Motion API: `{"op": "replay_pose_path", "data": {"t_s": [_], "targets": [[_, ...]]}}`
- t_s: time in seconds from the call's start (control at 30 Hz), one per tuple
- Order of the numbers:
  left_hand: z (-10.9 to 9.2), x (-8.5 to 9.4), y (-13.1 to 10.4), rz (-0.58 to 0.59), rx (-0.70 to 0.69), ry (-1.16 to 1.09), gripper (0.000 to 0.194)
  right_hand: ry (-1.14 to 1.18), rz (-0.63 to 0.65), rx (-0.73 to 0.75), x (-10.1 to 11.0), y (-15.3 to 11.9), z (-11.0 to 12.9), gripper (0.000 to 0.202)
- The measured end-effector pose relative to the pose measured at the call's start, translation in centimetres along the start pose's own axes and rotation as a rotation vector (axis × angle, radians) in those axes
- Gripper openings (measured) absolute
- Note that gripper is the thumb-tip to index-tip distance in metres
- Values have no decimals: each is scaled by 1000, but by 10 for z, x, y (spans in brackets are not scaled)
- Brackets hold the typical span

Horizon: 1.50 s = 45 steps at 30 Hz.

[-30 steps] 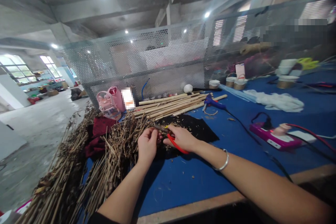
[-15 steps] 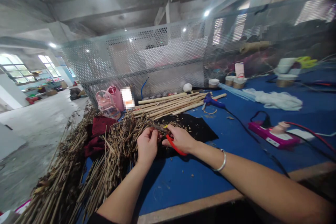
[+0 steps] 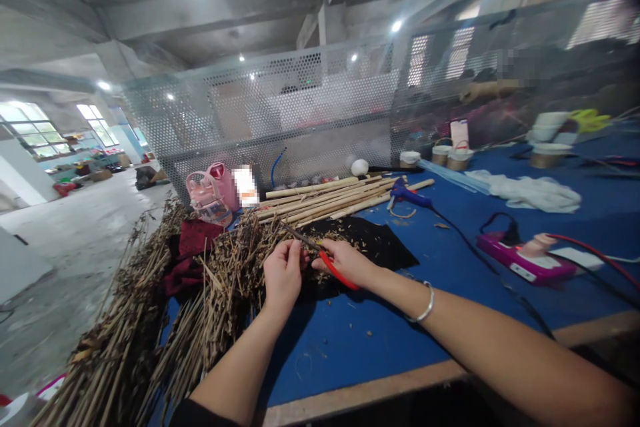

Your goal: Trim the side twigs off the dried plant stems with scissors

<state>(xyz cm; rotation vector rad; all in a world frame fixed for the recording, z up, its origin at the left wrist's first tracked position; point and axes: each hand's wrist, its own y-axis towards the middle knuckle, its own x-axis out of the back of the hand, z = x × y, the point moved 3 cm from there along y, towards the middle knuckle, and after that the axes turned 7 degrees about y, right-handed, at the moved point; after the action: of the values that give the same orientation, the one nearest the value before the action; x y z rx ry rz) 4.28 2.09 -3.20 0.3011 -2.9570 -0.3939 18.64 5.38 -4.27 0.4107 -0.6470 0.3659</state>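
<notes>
My right hand is closed around the red handles of a pair of scissors, whose metal blades point up and left past my left hand. My left hand is pinched just left of the scissors; what lies between its fingertips is too small to make out. Beneath both hands lies a black cloth strewn with small pale plant bits. Against my left forearm rests a large bundle of dried brown stalks, their seed heads toward the black cloth.
Pale wooden sticks lie behind the cloth, beside a blue glue gun with its cord. A magenta power strip sits at right. Pink bags stand at the back left, before a perforated metal screen. White gloves lie at the back right.
The scissors' blades look closer together than before. My hands stay almost in place, and the whole view has shifted slightly.
</notes>
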Motion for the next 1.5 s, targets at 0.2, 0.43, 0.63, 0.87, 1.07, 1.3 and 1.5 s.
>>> {"op": "replay_pose_path", "data": {"t_s": [0.2,0.43,0.63,0.87,1.07,1.3,1.5], "targets": [[-6,2,0,-31,-67,96,28,-139,-1,-18,3,-1,3,35],[-11,5,-1,-51,-179,283,23,-206,38,18,8,-7,15,35],[-13,6,-2,-43,-237,370,22,-174,48,35,7,-7,16,36],[-12,2,-3,-5,-161,143,21,-123,41,42,6,-6,15,32],[-1,-1,-1,-2,-14,3,22,-202,-43,18,6,-8,18,39],[-4,2,-2,-38,-106,167,20,-246,-86,18,2,-8,16,41],[-11,6,-4,-71,-193,307,25,-218,-51,-68,1,-8,13,42]]}}
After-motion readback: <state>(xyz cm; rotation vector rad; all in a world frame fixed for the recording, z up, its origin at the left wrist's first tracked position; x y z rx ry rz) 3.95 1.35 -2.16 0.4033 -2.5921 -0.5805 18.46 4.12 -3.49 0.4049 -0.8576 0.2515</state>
